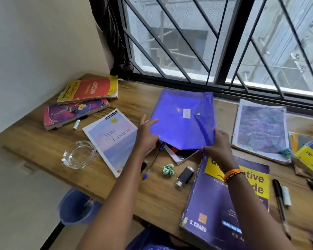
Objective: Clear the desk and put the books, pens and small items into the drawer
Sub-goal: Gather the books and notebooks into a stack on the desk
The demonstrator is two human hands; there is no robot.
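A blue plastic folder [181, 121] is tilted up off the wooden desk [152, 192], with papers showing under its near edge. My left hand [146, 136] holds its left edge with the thumb on top. My right hand [218, 144] grips its near right corner. A pastel notebook [112, 139] lies to the left of the folder. A thick purple and yellow book [215, 204] lies under my right forearm. A blue pen [153, 164], a crumpled green scrap [168, 169] and a small black device [185, 175] lie on the desk in front of the folder.
Two books [87, 98] are stacked at the far left, with a small white tube [76, 124] beside them. A glass ashtray [79, 154] sits near the left edge. At right lie a worn spiral book [261, 130], a yellow book [311, 159] and pens [280, 199]. A blue bin [74, 206] stands below the desk.
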